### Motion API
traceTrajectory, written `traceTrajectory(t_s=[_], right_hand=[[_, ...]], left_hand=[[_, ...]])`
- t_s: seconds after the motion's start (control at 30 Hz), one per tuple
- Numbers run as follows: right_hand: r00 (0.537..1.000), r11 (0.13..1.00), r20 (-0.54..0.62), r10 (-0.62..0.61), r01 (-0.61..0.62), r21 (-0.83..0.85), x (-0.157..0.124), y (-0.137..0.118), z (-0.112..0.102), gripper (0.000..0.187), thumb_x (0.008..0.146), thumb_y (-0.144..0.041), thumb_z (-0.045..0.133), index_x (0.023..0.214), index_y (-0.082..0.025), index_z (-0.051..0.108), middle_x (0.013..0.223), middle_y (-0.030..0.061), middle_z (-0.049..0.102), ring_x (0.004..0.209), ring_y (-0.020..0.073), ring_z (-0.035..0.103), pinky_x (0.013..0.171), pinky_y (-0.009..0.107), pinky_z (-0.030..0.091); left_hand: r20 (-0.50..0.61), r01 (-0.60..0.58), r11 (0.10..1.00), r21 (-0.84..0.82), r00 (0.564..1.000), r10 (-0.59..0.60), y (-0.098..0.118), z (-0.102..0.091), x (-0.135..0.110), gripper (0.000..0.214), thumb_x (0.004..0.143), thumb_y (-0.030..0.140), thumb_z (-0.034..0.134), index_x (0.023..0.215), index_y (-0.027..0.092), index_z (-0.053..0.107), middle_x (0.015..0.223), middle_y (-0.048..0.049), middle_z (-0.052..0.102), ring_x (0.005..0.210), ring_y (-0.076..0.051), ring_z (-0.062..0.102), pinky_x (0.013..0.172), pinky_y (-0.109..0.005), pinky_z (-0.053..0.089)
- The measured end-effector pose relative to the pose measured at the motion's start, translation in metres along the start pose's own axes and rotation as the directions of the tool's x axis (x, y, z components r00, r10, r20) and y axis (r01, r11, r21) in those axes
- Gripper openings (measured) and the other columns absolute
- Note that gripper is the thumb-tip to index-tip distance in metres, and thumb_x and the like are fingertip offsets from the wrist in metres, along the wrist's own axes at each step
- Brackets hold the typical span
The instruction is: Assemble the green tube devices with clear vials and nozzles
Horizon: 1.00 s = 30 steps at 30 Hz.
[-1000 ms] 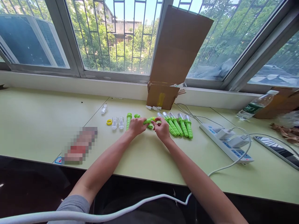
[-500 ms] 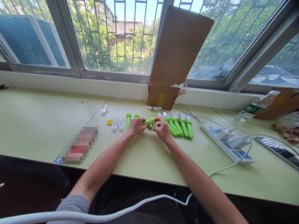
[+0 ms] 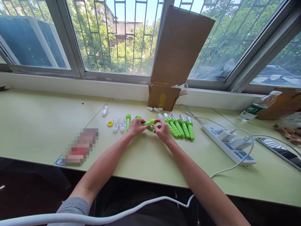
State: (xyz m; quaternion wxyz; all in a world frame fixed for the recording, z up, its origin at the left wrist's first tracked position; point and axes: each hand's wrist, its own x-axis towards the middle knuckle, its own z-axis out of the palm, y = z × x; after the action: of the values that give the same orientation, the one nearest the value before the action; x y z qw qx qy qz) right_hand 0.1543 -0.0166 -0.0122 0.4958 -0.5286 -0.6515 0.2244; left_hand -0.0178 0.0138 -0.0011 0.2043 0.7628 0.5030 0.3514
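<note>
Just above the table my left hand (image 3: 136, 126) is closed around a green ribbed handle (image 3: 147, 122) lying nearly level. My right hand (image 3: 163, 131) pinches its yellow-ringed right end; part of that end is hidden by the fingers. Left of my left hand lies another green handle (image 3: 128, 121), and a further one (image 3: 138, 116) shows behind the knuckles. Two clear plastic caps (image 3: 118, 124) stand farther left, beside a yellow ring (image 3: 110, 123). To the right of my right hand lie several green handles with clear caps (image 3: 181, 127) in a row.
A cardboard box (image 3: 162, 95) with a raised flap stands against the window ledge. A white power strip (image 3: 229, 146) with chargers and cables lies at right, near a phone (image 3: 279, 152) and a tilted plastic bottle (image 3: 260, 106). A small clear piece (image 3: 105, 110) lies back left.
The green handle left of my left hand has shifted slightly left. Both hands stay on the held handle, with only small finger movement.
</note>
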Motion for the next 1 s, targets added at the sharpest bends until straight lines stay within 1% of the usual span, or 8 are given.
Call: traceTrajectory(t_s=[0.13, 0.23, 0.33, 0.43, 0.57, 0.67, 0.8, 1.0], right_hand=[[1.0, 0.999, 0.013, -0.021, 0.022, -0.034, 0.0, 0.001, 0.0, 0.04, 0.071, -0.048, 0.065, 0.096, -0.018, 0.054, 0.067, 0.0014, 0.062, 0.044, 0.0146, 0.054, 0.046, 0.03, 0.043], [0.999, 0.998, -0.015, -0.041, 0.04, -0.044, 0.001, 0.003, 0.0, 0.041, 0.071, -0.05, 0.065, 0.094, -0.018, 0.054, 0.074, 0.0036, 0.064, 0.044, 0.0136, 0.053, 0.047, 0.029, 0.042], [0.992, 0.993, -0.082, -0.095, 0.089, -0.079, 0.002, 0.006, 0.001, 0.039, 0.074, -0.053, 0.062, 0.091, -0.018, 0.055, 0.082, 0.0062, 0.065, 0.044, 0.0117, 0.051, 0.047, 0.029, 0.041], [0.985, 0.988, -0.117, -0.129, 0.117, -0.104, 0.001, 0.008, 0.0, 0.04, 0.074, -0.056, 0.061, 0.087, -0.018, 0.057, 0.086, 0.0073, 0.065, 0.043, 0.0105, 0.048, 0.047, 0.029, 0.04], [0.988, 0.996, -0.137, -0.07, 0.063, -0.056, 0.0, 0.007, -0.001, 0.043, 0.071, -0.058, 0.063, 0.086, -0.018, 0.057, 0.078, 0.0057, 0.065, 0.041, 0.0106, 0.046, 0.045, 0.028, 0.037], [0.991, 1.0, -0.135, -0.018, 0.017, -0.01, -0.001, 0.004, -0.001, 0.046, 0.069, -0.06, 0.065, 0.086, -0.019, 0.057, 0.069, 0.0035, 0.064, 0.04, 0.0124, 0.048, 0.044, 0.028, 0.036], [0.992, 1.0, -0.128, -0.006, 0.003, -0.019, -0.001, 0.001, 0.0, 0.046, 0.068, -0.061, 0.065, 0.085, -0.019, 0.057, 0.06, 0.0016, 0.062, 0.041, 0.0152, 0.051, 0.046, 0.029, 0.038], [0.991, 0.999, -0.134, -0.02, 0.013, -0.051, 0.0, -0.001, 0.0, 0.045, 0.07, -0.061, 0.064, 0.086, -0.019, 0.057, 0.053, -0.0008, 0.058, 0.041, 0.0162, 0.051, 0.049, 0.03, 0.038]], left_hand=[[0.035, 0.002, 0.999, -0.049, 0.999, -0.001, -0.002, -0.001, 0.001, 0.04, 0.069, 0.052, 0.065, 0.082, 0.016, 0.074, 0.059, -0.0014, 0.06, 0.056, -0.011, 0.049, 0.051, -0.024, 0.031], [0.052, -0.022, 0.999, -0.044, 0.998, 0.024, -0.001, -0.002, 0.001, 0.042, 0.071, 0.055, 0.063, 0.08, 0.015, 0.073, 0.056, -0.0015, 0.058, 0.056, -0.011, 0.05, 0.052, -0.024, 0.032], [0.036, -0.079, 0.997, 0.006, 0.996, 0.079, 0.001, -0.002, -0.001, 0.041, 0.074, 0.054, 0.062, 0.086, 0.016, 0.073, 0.066, -0.0032, 0.064, 0.061, -0.013, 0.054, 0.056, -0.024, 0.035], [0.012, -0.125, 0.982, 0.142, 0.992, 0.124, 0.004, -0.003, -0.003, 0.036, 0.075, 0.048, 0.064, 0.098, 0.02, 0.07, 0.079, -0.0042, 0.068, 0.071, -0.016, 0.059, 0.062, -0.025, 0.038], [0.033, -0.208, 0.924, 0.321, 0.977, 0.209, 0.009, -0.003, -0.005, 0.029, 0.079, 0.038, 0.063, 0.104, 0.023, 0.066, 0.1, -0.0063, 0.068, 0.085, -0.019, 0.061, 0.069, -0.028, 0.04], [0.04, -0.199, 0.901, 0.385, 0.979, 0.2, 0.01, -0.002, -0.006, 0.024, 0.083, 0.036, 0.057, 0.1, 0.02, 0.065, 0.099, -0.0081, 0.067, 0.084, -0.02, 0.062, 0.07, -0.03, 0.041], [0.023, -0.173, 0.905, 0.388, 0.984, 0.178, 0.01, 0.0, -0.006, 0.023, 0.084, 0.037, 0.056, 0.096, 0.019, 0.066, 0.094, -0.0085, 0.068, 0.082, -0.021, 0.062, 0.069, -0.03, 0.041], [-0.018, -0.131, 0.944, 0.304, 0.989, 0.144, 0.008, 0.001, -0.005, 0.024, 0.081, 0.04, 0.059, 0.094, 0.021, 0.068, 0.087, -0.0055, 0.07, 0.079, -0.019, 0.063, 0.068, -0.028, 0.04]])
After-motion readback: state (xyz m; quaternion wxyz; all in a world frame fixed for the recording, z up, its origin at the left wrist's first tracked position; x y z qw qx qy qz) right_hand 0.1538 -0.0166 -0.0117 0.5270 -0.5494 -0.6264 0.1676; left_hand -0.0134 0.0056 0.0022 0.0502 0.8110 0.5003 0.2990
